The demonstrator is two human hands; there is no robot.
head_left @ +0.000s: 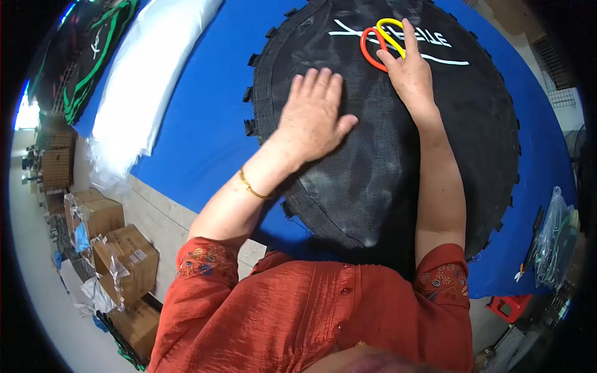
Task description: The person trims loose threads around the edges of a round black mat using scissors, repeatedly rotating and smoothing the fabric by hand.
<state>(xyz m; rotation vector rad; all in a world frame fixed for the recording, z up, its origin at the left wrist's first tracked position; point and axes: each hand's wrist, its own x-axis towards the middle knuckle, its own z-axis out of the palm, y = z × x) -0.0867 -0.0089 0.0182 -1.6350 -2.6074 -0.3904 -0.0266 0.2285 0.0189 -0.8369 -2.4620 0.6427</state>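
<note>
A round black mesh trampoline mat point(373, 180) with dark loops along its edge and white printing near the top lies spread before me. My left hand point(311, 115) rests flat on the mat's left half, fingers together and thumb out, holding nothing. On the upper right part, my right hand point(410, 78) is on a pair of scissors with a red handle loop point(365, 53) and a yellow handle loop point(385, 23). Its thumb lies by the handles and its index finger points away from me. The scissor blades are hidden from view.
The mat is on a blue table point(205, 124). A stack of clear plastic sheeting point(149, 68) lies at the left, with green-edged black mesh point(93, 62) beyond it. Cardboard boxes point(127, 261) stand on the floor at left. A red stool point(509, 306) and plastic-wrapped items point(553, 242) are at right.
</note>
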